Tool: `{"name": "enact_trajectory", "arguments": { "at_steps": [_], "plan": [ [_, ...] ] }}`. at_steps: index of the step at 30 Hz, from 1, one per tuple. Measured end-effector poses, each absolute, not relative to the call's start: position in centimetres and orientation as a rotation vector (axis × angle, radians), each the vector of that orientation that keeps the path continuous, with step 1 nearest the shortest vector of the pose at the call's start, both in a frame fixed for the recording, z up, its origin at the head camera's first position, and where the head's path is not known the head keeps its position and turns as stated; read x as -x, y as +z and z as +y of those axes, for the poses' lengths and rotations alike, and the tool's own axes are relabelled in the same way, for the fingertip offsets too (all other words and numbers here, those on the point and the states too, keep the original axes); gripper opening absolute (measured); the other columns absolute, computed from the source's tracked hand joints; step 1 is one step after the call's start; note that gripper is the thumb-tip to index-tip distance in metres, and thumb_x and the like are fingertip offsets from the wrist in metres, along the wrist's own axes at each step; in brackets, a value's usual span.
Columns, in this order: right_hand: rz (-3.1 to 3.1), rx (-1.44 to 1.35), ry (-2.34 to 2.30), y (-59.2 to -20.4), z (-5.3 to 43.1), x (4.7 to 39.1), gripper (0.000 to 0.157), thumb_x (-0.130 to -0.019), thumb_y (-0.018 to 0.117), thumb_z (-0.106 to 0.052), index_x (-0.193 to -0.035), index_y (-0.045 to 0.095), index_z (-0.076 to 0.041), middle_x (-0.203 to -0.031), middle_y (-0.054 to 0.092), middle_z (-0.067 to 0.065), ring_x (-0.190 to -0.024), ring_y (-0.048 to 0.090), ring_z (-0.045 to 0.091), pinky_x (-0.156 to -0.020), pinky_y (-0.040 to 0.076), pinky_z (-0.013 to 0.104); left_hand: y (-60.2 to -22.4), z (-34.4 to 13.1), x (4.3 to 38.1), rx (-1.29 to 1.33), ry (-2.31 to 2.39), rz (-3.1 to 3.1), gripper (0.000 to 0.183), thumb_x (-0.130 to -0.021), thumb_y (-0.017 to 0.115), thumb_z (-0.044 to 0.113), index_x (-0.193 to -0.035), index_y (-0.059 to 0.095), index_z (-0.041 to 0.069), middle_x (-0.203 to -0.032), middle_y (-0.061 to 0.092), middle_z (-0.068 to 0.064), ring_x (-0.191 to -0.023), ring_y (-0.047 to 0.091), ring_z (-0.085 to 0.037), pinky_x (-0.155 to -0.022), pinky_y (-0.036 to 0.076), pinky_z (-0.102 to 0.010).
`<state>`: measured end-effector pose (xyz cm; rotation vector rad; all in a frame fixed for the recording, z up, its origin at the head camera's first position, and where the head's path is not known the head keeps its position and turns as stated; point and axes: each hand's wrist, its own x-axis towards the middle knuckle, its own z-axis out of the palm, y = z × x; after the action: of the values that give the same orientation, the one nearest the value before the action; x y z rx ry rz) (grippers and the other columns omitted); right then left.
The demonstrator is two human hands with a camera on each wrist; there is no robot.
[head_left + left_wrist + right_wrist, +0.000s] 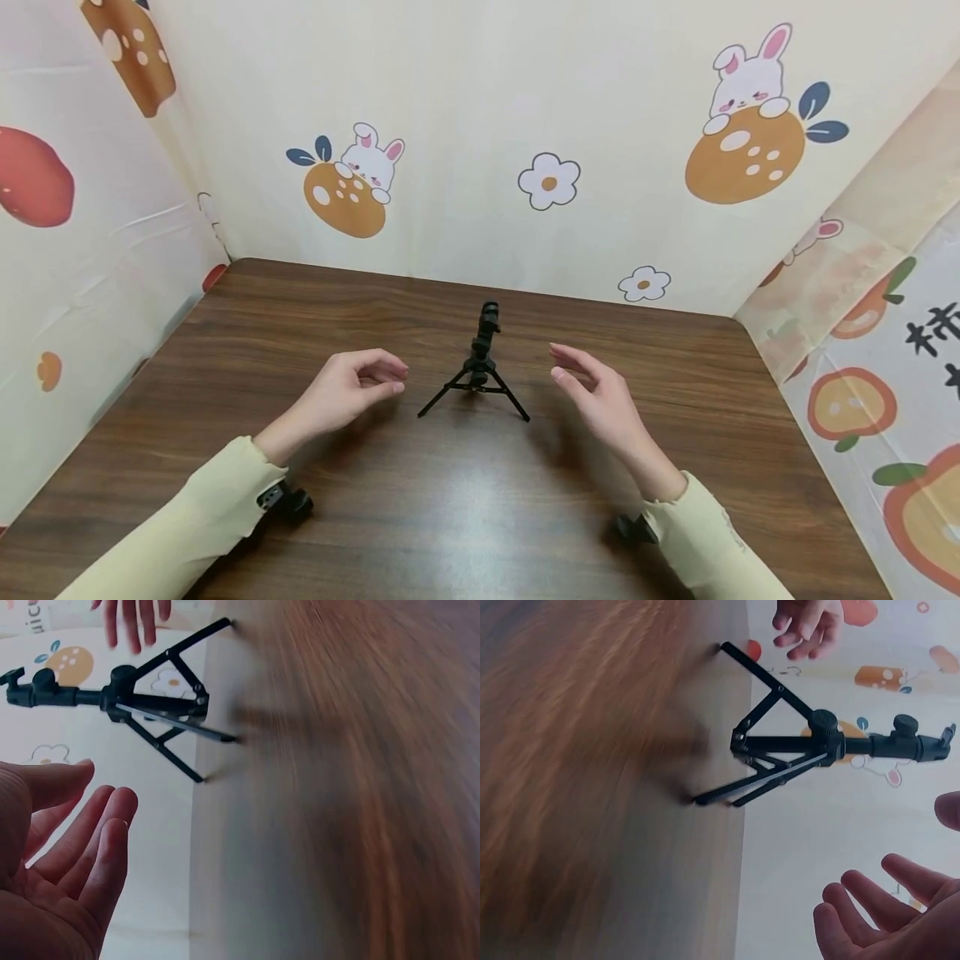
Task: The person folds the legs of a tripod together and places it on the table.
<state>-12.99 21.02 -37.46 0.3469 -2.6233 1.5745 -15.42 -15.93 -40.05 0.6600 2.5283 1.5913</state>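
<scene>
A small black tripod (pixel 480 358) stands upright on the wooden table with its legs spread. Knobs and a clamp-like top show on its column (pixel 90 697) in the left wrist view. To its left, my left hand (pixel 352 387) hovers with fingers loosely bent and holds nothing. My right hand (pixel 600 396) is on the other side, likewise apart from the tripod, thumb and fingers parted around bare air. In the right wrist view the tripod's legs (pixel 765 772) rest on the tabletop, beyond the fingers of my right hand (pixel 885 915).
The brown wood-grain table (pixel 450 517) meets a cream cloth backdrop (pixel 465 125) printed with rabbits, fruit and flowers. Patterned cloths also hang at the left and right sides. A small black device (pixel 283 500) is strapped at the left wrist, another (pixel 633 529) at the right.
</scene>
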Motion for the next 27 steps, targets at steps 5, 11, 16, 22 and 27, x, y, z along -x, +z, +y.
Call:
{"name": "enact_trajectory", "arguments": {
  "at_steps": [5, 11, 16, 22, 27],
  "plan": [
    [-2.590, -0.384, 1.642, -37.3, 19.6, 13.6, 0.038, -0.100, 0.063, -0.022, -0.135, 0.060, -0.010, -0.133, 0.062, 0.006, -0.122, 0.058, 0.027, -0.098, 0.047, 0.047, -40.2, -14.6, 15.9, -0.659, 1.562, 2.522, 0.019, -0.089, 0.075, 0.009, -0.107, 0.072, 0.005, -0.101, 0.073, -0.009, -0.089, 0.069, -0.014, -0.076, 0.056, -0.031],
    [-2.544, -0.459, 1.705, -36.9, 17.9, 14.2, 0.039, -0.099, 0.064, -0.022, -0.136, 0.059, -0.010, -0.135, 0.061, 0.008, -0.123, 0.057, 0.027, -0.098, 0.048, 0.040, -40.1, -12.8, 16.3, -0.670, 1.559, 2.491, 0.019, -0.090, 0.075, 0.012, -0.107, 0.072, 0.006, -0.101, 0.073, -0.005, -0.089, 0.069, -0.014, -0.076, 0.055, -0.032],
    [-2.483, -0.536, 1.784, -36.5, 16.5, 14.8, 0.041, -0.099, 0.065, -0.021, -0.139, 0.057, -0.012, -0.135, 0.060, 0.006, -0.125, 0.056, 0.026, -0.099, 0.048, 0.040, -40.0, -11.4, 16.6, -0.651, 1.563, 2.474, 0.020, -0.090, 0.075, 0.012, -0.108, 0.071, 0.005, -0.100, 0.072, -0.004, -0.089, 0.069, -0.014, -0.075, 0.055, -0.034],
    [-2.396, -0.620, 1.821, -36.2, 15.2, 15.7, 0.047, -0.098, 0.066, -0.017, -0.143, 0.053, -0.015, -0.135, 0.060, 0.008, -0.125, 0.055, 0.021, -0.100, 0.046, 0.043, -40.6, -10.2, 17.0, -0.635, 1.560, 2.493, 0.020, -0.088, 0.077, 0.013, -0.106, 0.072, 0.004, -0.100, 0.072, -0.005, -0.087, 0.069, -0.013, -0.075, 0.055, -0.035],
    [-2.350, -0.652, 1.851, -35.7, 14.1, 16.1, 0.050, -0.096, 0.068, -0.014, -0.143, 0.053, -0.017, -0.134, 0.060, 0.006, -0.124, 0.055, 0.018, -0.098, 0.049, 0.042, -40.9, -9.6, 17.1, -0.636, 1.523, 2.541, 0.017, -0.087, 0.078, 0.013, -0.103, 0.073, 0.010, -0.096, 0.071, 0.001, -0.084, 0.068, -0.012, -0.073, 0.055, -0.034]
  ]
}}
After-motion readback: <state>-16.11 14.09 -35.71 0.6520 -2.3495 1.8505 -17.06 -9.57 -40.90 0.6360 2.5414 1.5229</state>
